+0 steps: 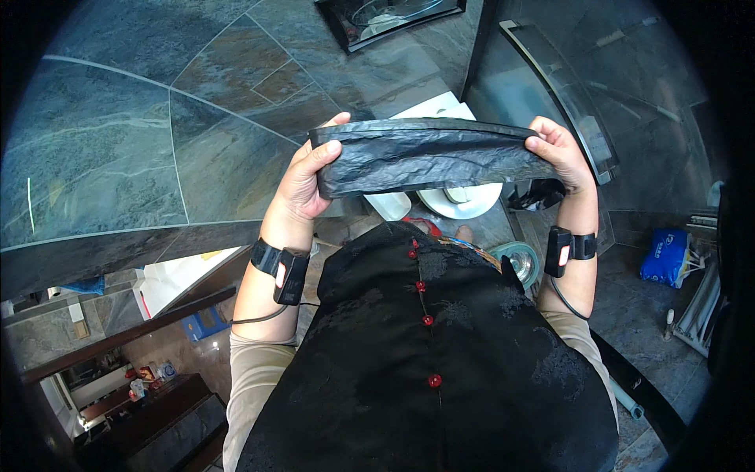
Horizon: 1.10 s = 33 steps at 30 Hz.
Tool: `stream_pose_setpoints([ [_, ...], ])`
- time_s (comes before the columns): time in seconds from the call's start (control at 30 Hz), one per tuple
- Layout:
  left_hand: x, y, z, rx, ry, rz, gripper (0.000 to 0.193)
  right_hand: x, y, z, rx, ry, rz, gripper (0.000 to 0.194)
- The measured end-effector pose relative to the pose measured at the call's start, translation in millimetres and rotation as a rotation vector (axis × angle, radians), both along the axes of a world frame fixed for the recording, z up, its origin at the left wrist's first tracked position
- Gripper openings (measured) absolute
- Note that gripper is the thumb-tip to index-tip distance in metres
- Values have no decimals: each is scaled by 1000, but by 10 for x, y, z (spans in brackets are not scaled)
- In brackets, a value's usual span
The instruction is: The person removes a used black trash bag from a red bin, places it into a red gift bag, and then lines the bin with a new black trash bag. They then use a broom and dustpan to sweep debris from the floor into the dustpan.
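Observation:
A folded black plastic bag [424,154], wrinkled and shiny, is stretched lengthwise between my two hands in front of my chest. My left hand [309,171] pinches its left end, thumb on the near face and the other fingers behind. At the opposite end, my right hand [557,150] grips the upper corner between thumb and curled fingers. A crumpled black piece of plastic [537,194] shows below the right hand; whether it joins the bag cannot be made out. Behind the bag, a white round-rimmed fixture [486,200] is partly hidden.
Stone-look tiled wall [236,147] rises at left. A glass panel with a metal-edged frame [551,88] stands at right. On the floor are a green basin [535,265], a blue plastic package [663,258] and a white metal rack [699,321]. A dark-framed opening [392,23] lies ahead.

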State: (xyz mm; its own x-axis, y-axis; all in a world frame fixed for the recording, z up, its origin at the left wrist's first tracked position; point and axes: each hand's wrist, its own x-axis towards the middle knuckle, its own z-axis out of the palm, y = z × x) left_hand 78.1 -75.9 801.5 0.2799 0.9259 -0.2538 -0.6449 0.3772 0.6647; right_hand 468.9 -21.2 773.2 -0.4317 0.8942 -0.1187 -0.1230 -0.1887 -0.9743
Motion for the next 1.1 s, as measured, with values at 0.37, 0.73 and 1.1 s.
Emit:
stream_pose_setpoints([
  [0.37, -17, 8, 136, -45, 35, 56, 44, 421, 7, -139, 27, -145, -157, 8],
  [0.73, 24, 72, 175, 36, 57, -50, 38, 777, -51, -256, 100, -379, -300, 13],
  [1.1, 605, 131, 253, 98, 395, -179, 39, -1166, -116, 112, 401, -18, 363, 48],
])
